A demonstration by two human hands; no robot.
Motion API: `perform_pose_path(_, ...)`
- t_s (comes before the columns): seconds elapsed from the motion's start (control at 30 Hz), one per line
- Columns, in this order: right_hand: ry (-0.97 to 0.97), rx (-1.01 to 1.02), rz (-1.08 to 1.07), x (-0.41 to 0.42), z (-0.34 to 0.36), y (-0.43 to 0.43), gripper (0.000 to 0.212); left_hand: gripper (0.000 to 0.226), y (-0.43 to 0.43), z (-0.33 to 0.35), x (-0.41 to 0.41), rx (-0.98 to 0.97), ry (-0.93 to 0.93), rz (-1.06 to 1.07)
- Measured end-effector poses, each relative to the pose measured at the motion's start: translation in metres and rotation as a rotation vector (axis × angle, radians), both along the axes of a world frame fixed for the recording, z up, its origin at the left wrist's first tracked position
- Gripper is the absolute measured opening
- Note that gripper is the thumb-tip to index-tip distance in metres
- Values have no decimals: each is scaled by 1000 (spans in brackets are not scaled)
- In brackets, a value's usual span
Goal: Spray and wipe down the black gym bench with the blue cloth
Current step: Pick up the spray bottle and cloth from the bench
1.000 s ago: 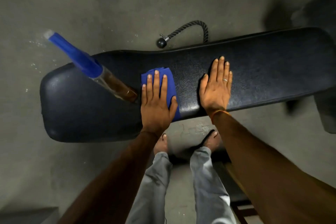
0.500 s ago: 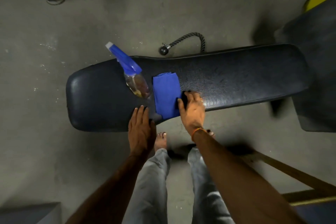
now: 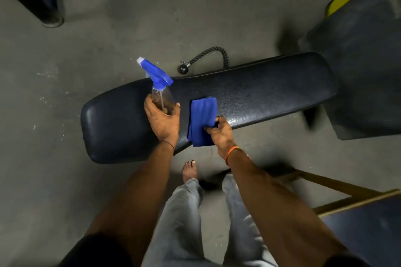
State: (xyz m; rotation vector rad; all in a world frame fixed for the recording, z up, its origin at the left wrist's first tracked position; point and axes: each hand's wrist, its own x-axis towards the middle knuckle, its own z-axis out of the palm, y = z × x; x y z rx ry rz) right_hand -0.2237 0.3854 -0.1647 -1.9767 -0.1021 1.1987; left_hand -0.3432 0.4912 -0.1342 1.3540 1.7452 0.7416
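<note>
The black padded gym bench (image 3: 271,91) runs across the middle of the view, left to right. A clear spray bottle (image 3: 159,93) with a blue trigger head stands on its left part, and my left hand (image 3: 163,122) is wrapped around the bottle's lower body. The folded blue cloth (image 3: 202,119) lies on the bench's near edge, just right of the bottle. My right hand (image 3: 221,133) pinches the cloth's right near side between thumb and fingers.
A black rope handle (image 3: 206,58) lies on the concrete floor behind the bench. A second dark pad (image 3: 360,60) and a yellow object (image 3: 338,3) sit at the right. Black frame legs (image 3: 32,2) stand at the far left. My bare feet are below the bench.
My left hand moved from the bench's near edge up onto the spray bottle and closed on it. My right hand stays gripped on the cloth. The view has pulled back from the bench.
</note>
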Motion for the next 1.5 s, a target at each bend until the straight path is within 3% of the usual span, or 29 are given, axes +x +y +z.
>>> perform_pose_path(0.17, -52, 83, -136, 11, 32, -37, 35, 83, -14, 25, 4, -69, 37, -116)
perform_pose_path(0.3, -119, 69, -257, 29, 54, -78, 26, 75, -50, 39, 12, -114, 94, -349)
perform_pose_path(0.57, -221, 49, -641, 63, 89, -210, 29, 69, -136, 69, 74, -169, 125, -831)
perform_pose_path(0.77, -342, -22, -928, 76, 102, -342, 28, 72, -230, 99, 137, -97, 102, -1180)
perform_pose_path(0.93, -312, -36, -1246, 82, 104, -459, 34, 66, -332, 117, 194, -52, 103, -1476)
perform_pose_path(1.1, -276, -10, -1393, 92, 103, -560, 36, 69, -434, 123, 245, -65, 106, -1668)
perform_pose_path(1.3, -129, 25, -1318, 105, 88, -629, 45, 68, -517, 107, 285, -79, 117, -1722)
perform_pose_path(1.4, -296, -366, -957, 103, 73, -644, 62, 71, -538, 97, 294, -92, 91, -1706)
perform_pose_path(1.5, -447, -480, -561, 92, 56, -646, 74, 68, -549, 92, 296, -63, 132, -1710)
